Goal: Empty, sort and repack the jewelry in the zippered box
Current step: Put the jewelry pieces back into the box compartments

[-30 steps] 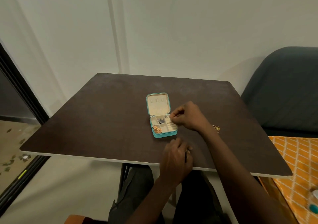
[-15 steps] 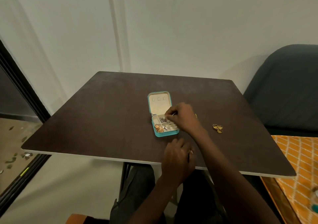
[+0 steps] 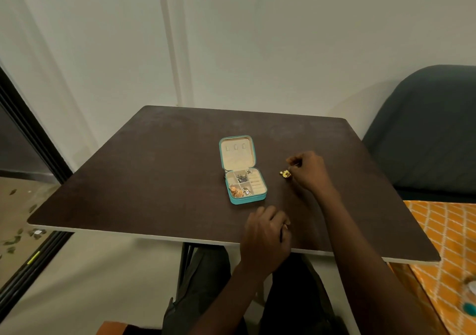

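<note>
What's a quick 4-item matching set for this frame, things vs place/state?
Things:
1. jewelry box
2. gold piece
3. left hand
4. right hand

Places/states:
A. on the table, right of the box
B. lid open
C. pinching something small, too small to tell what
D. at the near table edge, fingers curled

Pairs: 1-B, 2-A, 3-D, 4-C

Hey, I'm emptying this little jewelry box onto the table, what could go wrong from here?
The gold pieces beside your right hand lie loose on the dark table; a sweep of that forearm could scatter them. Your left hand rests near the table's front edge, not on the teal box, so the box may slide as you pick. The jewelry left in the compartments looks tangled and could snag.
</note>
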